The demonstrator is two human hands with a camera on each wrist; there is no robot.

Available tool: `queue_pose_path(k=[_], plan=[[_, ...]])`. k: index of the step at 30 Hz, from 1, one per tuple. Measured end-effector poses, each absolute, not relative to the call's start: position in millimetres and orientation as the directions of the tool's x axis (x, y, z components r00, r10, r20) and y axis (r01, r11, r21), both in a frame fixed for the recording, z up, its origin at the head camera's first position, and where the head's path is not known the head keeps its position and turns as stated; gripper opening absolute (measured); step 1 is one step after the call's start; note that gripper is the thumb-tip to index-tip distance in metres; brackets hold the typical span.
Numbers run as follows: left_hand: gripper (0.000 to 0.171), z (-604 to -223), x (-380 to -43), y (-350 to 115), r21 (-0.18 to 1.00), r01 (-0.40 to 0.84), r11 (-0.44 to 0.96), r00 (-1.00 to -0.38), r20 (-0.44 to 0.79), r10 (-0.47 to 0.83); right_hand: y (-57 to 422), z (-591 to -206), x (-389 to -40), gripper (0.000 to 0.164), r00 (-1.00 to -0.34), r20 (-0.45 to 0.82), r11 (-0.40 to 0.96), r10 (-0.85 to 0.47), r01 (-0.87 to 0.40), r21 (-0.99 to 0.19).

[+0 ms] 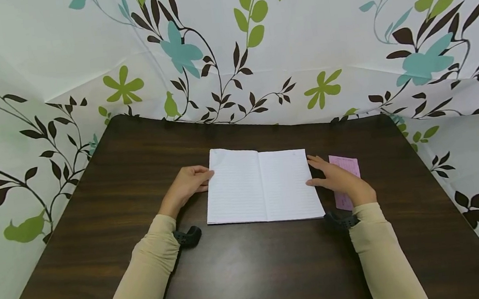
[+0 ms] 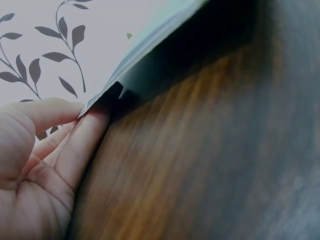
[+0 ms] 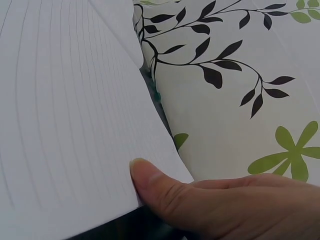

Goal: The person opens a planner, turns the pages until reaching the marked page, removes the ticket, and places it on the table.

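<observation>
An open notebook with white lined pages lies before me on the dark table, its centre fold running away from me. My left hand pinches the left edge; in the left wrist view the thumb is above and the fingers are beneath the notebook's edge, which is raised off the wood. At the right edge, my right hand holds the other side. Its thumb presses on the lined page in the right wrist view, while the other fingers are mostly hidden past the edge.
A pink slip of paper lies on the table, partly covered by my right hand. Behind the table and along its sides hangs a white cloth with a leaf and flower print. Dark bands with camera pieces sit on both wrists.
</observation>
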State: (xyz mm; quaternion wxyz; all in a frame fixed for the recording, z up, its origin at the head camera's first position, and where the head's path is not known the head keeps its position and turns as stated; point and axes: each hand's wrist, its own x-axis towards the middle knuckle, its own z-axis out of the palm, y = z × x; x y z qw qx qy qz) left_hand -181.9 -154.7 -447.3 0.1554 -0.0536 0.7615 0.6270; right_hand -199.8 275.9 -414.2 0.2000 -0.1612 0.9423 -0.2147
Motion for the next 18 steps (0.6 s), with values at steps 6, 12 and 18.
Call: queue_pose_path(k=[6,12,18], plan=[[0.039,-448.1,-181.2,-156.3,0.936,-0.270,0.226,-0.946,-0.301,0.120,274.4,-412.4,-199.2,0.083,-0.874,-0.295,0.855,-0.386,-0.219,-0.470],[0.040,-448.8,-180.0,-155.5,0.938,-0.267,0.223,-0.946,-0.299,0.123,275.9,-412.1,-198.3,0.077,-0.883,-0.260,0.843,-0.390,-0.229,-0.487],[0.041,-449.4,-179.8,-155.8,0.941,-0.262,0.216,-0.949,-0.291,0.120,277.2,-412.4,-198.3,0.079,-0.885,-0.254,0.837,-0.391,-0.227,-0.498]])
